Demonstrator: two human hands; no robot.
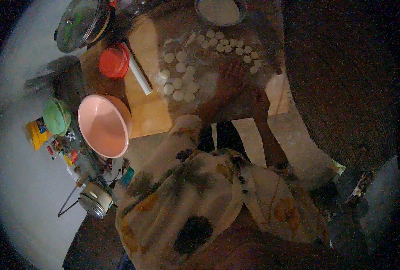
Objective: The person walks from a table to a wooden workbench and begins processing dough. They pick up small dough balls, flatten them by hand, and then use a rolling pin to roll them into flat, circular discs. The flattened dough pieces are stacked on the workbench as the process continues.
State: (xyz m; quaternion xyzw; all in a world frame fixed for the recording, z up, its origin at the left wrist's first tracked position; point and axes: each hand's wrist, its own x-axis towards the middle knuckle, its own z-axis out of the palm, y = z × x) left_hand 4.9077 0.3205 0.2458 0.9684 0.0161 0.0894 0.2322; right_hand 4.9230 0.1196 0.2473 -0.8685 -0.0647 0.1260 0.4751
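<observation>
Many round, flat dough pieces (178, 83) lie on a floured wooden board (149, 118), in a cluster left of my hands and in a curved band (227, 48) beyond them. My left hand (232, 76) reaches low over the floured surface between these groups; it is dark and its fingers are unclear. My right hand (259, 98) is close to the board's near right part, beside the left, also in deep shadow. Whether either hand holds anything cannot be made out. A white rod (139, 75) lies left of the dough pieces, its upper end beside a red plastic container (114, 61).
A pink bowl (103, 126) stands at the board's left edge. Behind are a glass-lidded pan (80, 27) and a round vessel (220, 11) with pale contents. Farther left are a green bowl (56, 118), a yellow container (37, 135) and a lidded metal pot (95, 199).
</observation>
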